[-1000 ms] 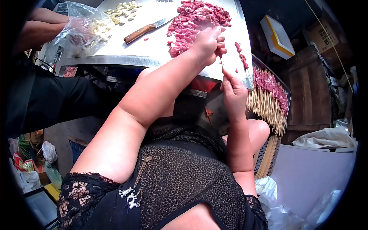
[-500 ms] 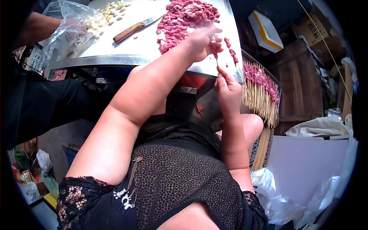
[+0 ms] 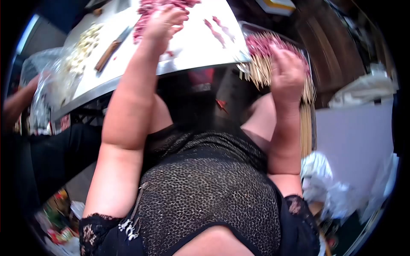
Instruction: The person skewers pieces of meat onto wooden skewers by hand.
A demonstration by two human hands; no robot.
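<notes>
My left hand point(image 3: 160, 27), smeared by motion, is over the near edge of the pile of cut raw meat point(image 3: 143, 19) on the white table. Its fingers look loosely apart, with nothing visible between them. Over to the right, my right hand point(image 3: 288, 70) is above the tray of meat skewers point(image 3: 260, 64). Its fingers are blurred and overlap the skewers, so I cannot tell whether they hold one. Two thin strips of meat point(image 3: 214, 33) lie on the table between my hands.
A wooden-handled knife point(image 3: 109, 53) and garlic cloves point(image 3: 87, 42) lie at the table's left. Another person's hand point(image 3: 36, 85) is at a clear plastic bag point(image 3: 49, 91). Bare sticks point(image 3: 306, 132) lie near my right forearm. The metal table edge point(image 3: 92, 94) runs before me.
My right hand has left the skewer's end at the table corner and moved right, over the tray. My left hand has moved left and away, no longer at that skewer. The view has shifted.
</notes>
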